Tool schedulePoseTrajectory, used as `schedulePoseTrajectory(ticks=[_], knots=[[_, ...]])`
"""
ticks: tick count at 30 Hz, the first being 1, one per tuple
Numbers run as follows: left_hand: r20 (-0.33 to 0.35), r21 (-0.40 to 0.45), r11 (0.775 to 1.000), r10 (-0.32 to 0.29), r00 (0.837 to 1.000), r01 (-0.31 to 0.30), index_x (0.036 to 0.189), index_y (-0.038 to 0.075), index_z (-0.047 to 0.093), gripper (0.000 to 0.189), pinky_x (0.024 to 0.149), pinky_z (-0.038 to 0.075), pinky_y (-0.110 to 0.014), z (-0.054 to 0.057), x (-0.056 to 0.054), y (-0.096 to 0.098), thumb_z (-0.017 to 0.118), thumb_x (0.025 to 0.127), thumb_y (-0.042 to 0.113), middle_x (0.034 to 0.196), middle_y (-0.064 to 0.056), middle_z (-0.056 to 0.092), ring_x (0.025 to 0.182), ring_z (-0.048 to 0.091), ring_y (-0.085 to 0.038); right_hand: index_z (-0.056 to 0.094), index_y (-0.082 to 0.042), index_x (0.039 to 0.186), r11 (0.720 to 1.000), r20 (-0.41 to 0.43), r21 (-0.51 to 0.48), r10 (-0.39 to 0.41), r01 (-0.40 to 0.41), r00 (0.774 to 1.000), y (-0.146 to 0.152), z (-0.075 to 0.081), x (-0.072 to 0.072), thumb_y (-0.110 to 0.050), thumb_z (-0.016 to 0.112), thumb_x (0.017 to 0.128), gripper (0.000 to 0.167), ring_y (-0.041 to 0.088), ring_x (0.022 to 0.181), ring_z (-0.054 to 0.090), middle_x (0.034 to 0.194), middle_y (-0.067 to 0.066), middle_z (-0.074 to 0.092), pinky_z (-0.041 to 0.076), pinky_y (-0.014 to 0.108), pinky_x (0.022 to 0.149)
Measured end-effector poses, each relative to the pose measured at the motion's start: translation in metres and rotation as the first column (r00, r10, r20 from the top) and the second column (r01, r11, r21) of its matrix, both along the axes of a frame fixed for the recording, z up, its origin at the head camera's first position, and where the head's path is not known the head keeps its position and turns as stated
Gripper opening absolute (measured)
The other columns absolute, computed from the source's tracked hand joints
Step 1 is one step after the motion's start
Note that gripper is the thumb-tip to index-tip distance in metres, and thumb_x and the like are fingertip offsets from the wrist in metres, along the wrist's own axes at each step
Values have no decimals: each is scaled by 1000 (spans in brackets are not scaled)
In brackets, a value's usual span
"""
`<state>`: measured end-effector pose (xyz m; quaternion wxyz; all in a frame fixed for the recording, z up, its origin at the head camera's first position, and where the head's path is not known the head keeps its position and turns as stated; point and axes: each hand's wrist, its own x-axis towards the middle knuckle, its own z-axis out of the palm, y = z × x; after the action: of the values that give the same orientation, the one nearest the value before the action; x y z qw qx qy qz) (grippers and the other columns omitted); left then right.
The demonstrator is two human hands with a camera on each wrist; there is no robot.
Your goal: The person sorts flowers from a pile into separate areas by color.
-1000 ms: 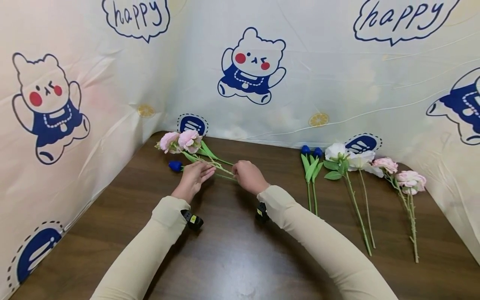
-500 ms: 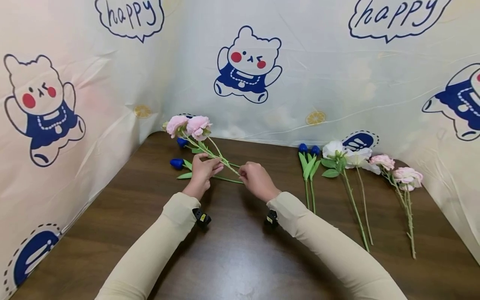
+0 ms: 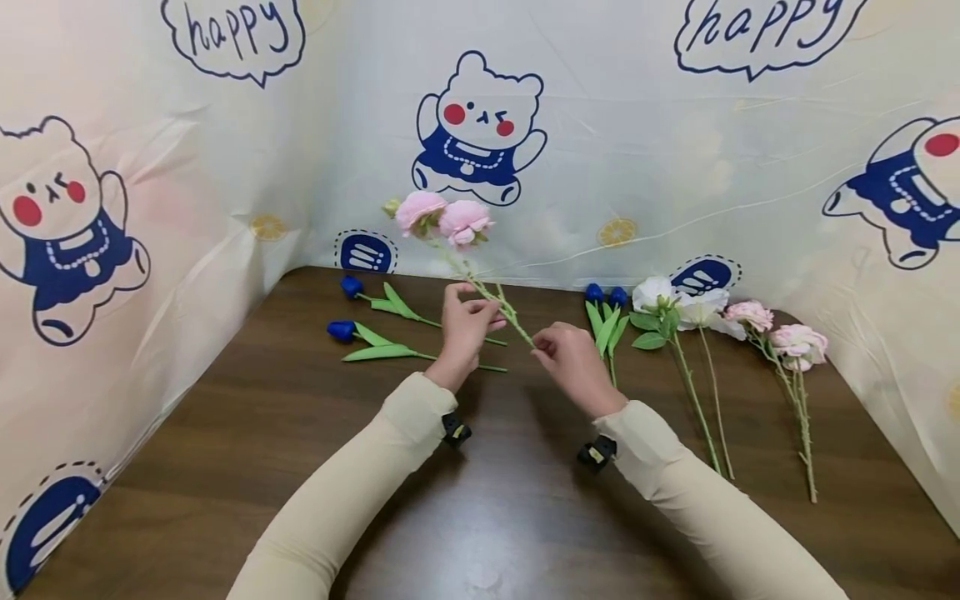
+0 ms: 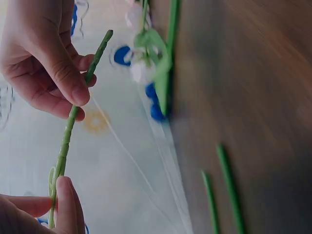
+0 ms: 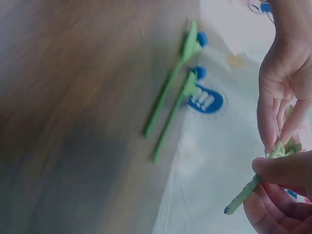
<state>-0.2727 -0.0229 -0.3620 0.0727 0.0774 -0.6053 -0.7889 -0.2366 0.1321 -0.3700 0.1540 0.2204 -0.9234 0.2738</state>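
A pink artificial flower with two blooms on a thorny green stem is held slanting above the table, blooms at the upper left. My left hand pinches the stem partway along. Close to the stem's lower end, my right hand pinches it between thumb and fingers; in the left wrist view the bare tip of the stem sticks out past these fingers. Two blue tulips lie apart on the table to the left, their stems running behind or beneath my left hand.
Right of the hands lie a pair of blue tulips, white flowers and pink flowers, stems toward me. A printed cloth hangs behind and beside the brown table.
Both hands have lifted the pink flower off the left tulips and carried it right and up. The two blue tulips beneath are now uncovered. The head view has shifted slightly.
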Motion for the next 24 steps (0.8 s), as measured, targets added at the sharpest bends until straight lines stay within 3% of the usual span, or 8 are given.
schedulePoseTrajectory(ticks=[4,7,12,15,17,20,24], knots=[[-55,-4,1000,-25,998,25,118,0,39,41,66,58,-34,5,-3,38,61,84,-8,82,-12,62,57,61,-14,71,2,88,999,-41,-10,-49,48,998,30,6,8,-4,73,79,10,22,70,65,79,12,68,54,35,63],[-92,-54,997,-65,994,60,120,-1,41,42,68,58,-38,9,-4,69,62,84,-8,90,-21,65,60,63,-19,71,2,87,994,-87,-21,-110,109,990,55,7,15,-2,73,78,11,23,68,64,78,14,68,53,37,62],[-131,-172,980,-122,984,99,121,3,45,45,61,58,-31,14,0,126,64,82,-7,95,-22,66,69,68,-33,71,3,85,976,-142,-53,-218,212,966,96,6,29,1,73,76,9,25,64,64,74,15,68,52,36,59],[-142,-246,963,-150,978,112,121,8,46,45,57,55,-24,16,4,158,66,82,-4,94,-16,67,73,69,-29,71,3,85,956,-142,-74,-291,283,946,119,6,38,0,73,77,9,26,64,64,74,15,68,50,28,56],[-143,-302,945,-176,974,126,123,11,47,47,56,53,-19,17,6,179,67,82,-1,95,-11,67,75,69,-21,71,3,86,941,-132,-86,-337,328,932,135,6,44,-1,73,77,10,25,63,64,75,16,69,46,20,55],[-142,-395,905,-228,963,156,126,16,47,50,59,49,-13,16,10,207,69,83,3,96,-5,68,77,67,-11,71,4,86,917,-120,-103,-397,386,910,158,7,51,-3,73,77,11,5,59,59,75,18,69,40,9,54],[-142,-525,827,-319,937,202,132,16,46,55,65,46,-7,13,17,239,69,83,6,100,0,68,81,65,-3,71,5,85,886,-103,-112,-461,450,881,186,6,60,-4,74,77,13,-24,58,39,75,21,69,34,4,51]])
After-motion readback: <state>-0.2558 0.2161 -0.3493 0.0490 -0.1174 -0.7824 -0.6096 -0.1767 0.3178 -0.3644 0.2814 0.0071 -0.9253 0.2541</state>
